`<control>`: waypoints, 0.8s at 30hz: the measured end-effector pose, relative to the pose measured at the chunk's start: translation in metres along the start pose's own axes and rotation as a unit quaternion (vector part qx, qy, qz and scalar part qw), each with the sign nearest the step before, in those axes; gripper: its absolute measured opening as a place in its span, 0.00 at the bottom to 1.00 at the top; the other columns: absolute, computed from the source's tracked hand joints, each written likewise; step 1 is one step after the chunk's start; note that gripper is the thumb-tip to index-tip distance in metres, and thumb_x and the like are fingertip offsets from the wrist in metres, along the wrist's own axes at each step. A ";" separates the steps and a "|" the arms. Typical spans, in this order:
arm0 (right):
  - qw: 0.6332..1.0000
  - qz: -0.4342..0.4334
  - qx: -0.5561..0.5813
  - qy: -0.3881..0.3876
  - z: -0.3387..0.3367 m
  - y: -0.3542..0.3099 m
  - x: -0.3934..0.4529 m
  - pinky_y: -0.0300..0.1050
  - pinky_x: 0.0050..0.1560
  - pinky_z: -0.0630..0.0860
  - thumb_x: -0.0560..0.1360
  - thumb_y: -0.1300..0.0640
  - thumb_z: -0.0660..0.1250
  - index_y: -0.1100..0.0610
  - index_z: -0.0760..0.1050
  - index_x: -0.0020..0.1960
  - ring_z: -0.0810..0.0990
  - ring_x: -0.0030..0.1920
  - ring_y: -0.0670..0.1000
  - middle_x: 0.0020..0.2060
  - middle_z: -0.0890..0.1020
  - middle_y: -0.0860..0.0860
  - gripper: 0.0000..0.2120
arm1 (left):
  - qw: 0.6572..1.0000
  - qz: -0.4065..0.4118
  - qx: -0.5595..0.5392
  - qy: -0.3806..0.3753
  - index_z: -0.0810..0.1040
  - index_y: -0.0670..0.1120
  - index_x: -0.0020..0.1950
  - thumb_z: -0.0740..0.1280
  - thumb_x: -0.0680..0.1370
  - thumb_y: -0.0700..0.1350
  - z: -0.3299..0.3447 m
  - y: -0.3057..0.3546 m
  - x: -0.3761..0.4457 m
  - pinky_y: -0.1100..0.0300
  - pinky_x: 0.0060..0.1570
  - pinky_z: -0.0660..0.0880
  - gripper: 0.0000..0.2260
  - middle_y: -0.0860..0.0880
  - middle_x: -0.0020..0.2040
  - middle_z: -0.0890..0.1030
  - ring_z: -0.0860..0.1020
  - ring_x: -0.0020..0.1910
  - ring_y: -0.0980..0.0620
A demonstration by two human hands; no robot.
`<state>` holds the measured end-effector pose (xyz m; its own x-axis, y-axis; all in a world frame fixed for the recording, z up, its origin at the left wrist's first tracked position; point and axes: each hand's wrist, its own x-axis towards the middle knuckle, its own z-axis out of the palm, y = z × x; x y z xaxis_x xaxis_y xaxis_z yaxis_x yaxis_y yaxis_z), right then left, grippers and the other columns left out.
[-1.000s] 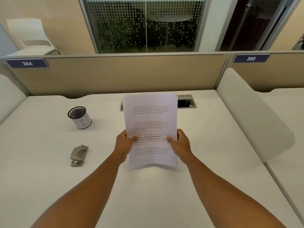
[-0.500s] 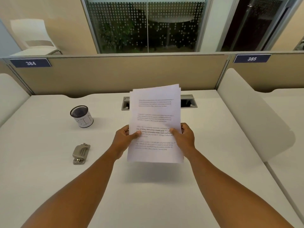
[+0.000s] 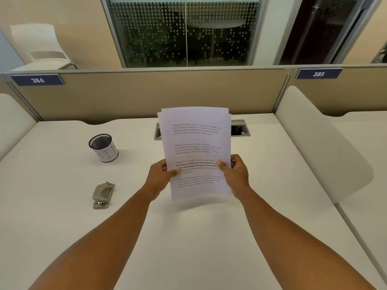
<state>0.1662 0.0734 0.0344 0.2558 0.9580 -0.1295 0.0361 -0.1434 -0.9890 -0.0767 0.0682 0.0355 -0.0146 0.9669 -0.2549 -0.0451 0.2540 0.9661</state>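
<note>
A thin stack of printed white sheets [image 3: 196, 141] stands upright over the middle of the white desk [image 3: 62, 216], its lower edge near the desktop. The sheets' top edges are slightly fanned. My left hand [image 3: 160, 176] grips the stack's left edge, thumb on the front page. On the opposite edge my right hand [image 3: 235, 173] holds the stack the same way.
A grey metal hole punch [image 3: 102, 195] lies at the left of the desk. Behind it stands a black mesh cup [image 3: 103, 147] with a white label. A cable port [image 3: 239, 128] is set into the desk's back. Beige partitions [image 3: 125, 97] and a white side divider [image 3: 318, 147] bound the desk.
Both hands kept hold of the stack and lifted it, then brought it back down. The sheets' top edges became offset from each other.
</note>
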 end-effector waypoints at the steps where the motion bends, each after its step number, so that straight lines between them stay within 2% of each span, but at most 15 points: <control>1: 1.000 -0.002 -0.001 -0.003 0.001 0.000 -0.001 0.46 0.43 0.80 0.73 0.57 0.73 0.53 0.73 0.47 0.82 0.43 0.51 0.43 0.83 0.51 0.08 | 1.000 0.008 0.007 0.008 0.81 0.45 0.60 0.72 0.75 0.34 0.002 0.001 0.001 0.59 0.44 0.83 0.15 0.50 0.52 0.86 0.86 0.49 0.50; 4: 1.000 -0.010 -0.017 -0.020 0.002 0.002 -0.003 0.44 0.46 0.80 0.74 0.58 0.72 0.54 0.73 0.53 0.82 0.48 0.51 0.47 0.82 0.50 0.11 | 0.999 0.028 0.033 0.029 0.81 0.47 0.59 0.71 0.76 0.36 0.005 0.000 0.002 0.54 0.50 0.83 0.13 0.52 0.52 0.85 0.84 0.50 0.52; 7: 0.998 -0.021 -0.039 -0.035 0.002 0.004 -0.007 0.43 0.51 0.79 0.75 0.59 0.71 0.53 0.71 0.61 0.80 0.52 0.50 0.53 0.80 0.48 0.17 | 0.998 0.046 0.039 0.027 0.82 0.48 0.57 0.74 0.75 0.38 0.004 -0.004 -0.002 0.52 0.51 0.82 0.13 0.51 0.53 0.85 0.84 0.52 0.48; 10: 0.995 -0.040 -0.082 -0.039 0.004 0.008 -0.010 0.38 0.48 0.78 0.75 0.59 0.70 0.53 0.69 0.57 0.80 0.52 0.52 0.53 0.79 0.49 0.14 | 0.998 0.055 0.021 0.022 0.83 0.50 0.56 0.76 0.73 0.37 0.002 -0.005 -0.005 0.51 0.52 0.81 0.15 0.51 0.53 0.86 0.83 0.53 0.48; 13: 0.993 -0.047 -0.100 -0.051 0.008 0.011 -0.012 0.41 0.50 0.78 0.76 0.60 0.69 0.53 0.68 0.60 0.79 0.53 0.53 0.54 0.78 0.50 0.15 | 0.998 0.054 0.017 0.019 0.82 0.50 0.57 0.75 0.73 0.37 0.002 -0.005 -0.006 0.49 0.52 0.81 0.15 0.50 0.54 0.86 0.83 0.53 0.47; 15: 0.990 -0.058 -0.119 -0.053 0.011 0.011 -0.013 0.39 0.48 0.77 0.77 0.59 0.67 0.54 0.68 0.61 0.78 0.52 0.52 0.55 0.78 0.50 0.15 | 0.998 0.052 0.030 0.022 0.82 0.49 0.58 0.75 0.74 0.39 0.004 -0.003 -0.006 0.49 0.51 0.81 0.14 0.50 0.54 0.85 0.83 0.53 0.46; 20: 0.985 -0.095 -0.142 -0.026 0.016 0.004 -0.010 0.31 0.40 0.74 0.77 0.59 0.66 0.56 0.69 0.60 0.78 0.48 0.51 0.52 0.78 0.50 0.13 | 0.997 0.063 0.020 0.027 0.82 0.49 0.57 0.76 0.74 0.41 0.005 0.006 -0.003 0.58 0.41 0.83 0.13 0.52 0.51 0.87 0.86 0.48 0.50; 24: 0.984 -0.088 -0.151 -0.025 0.017 0.005 -0.009 0.39 0.44 0.77 0.77 0.58 0.67 0.56 0.69 0.60 0.78 0.48 0.51 0.52 0.78 0.49 0.14 | 0.998 0.055 0.032 0.029 0.82 0.52 0.56 0.75 0.74 0.41 0.004 0.004 -0.002 0.57 0.43 0.82 0.12 0.53 0.52 0.86 0.84 0.49 0.51</control>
<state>0.1481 0.0684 0.0295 0.1730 0.9845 0.0303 0.3632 -0.0351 -0.9310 -0.0729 0.0675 0.0401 -0.0743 0.9862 -0.1480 0.0246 0.1502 0.9884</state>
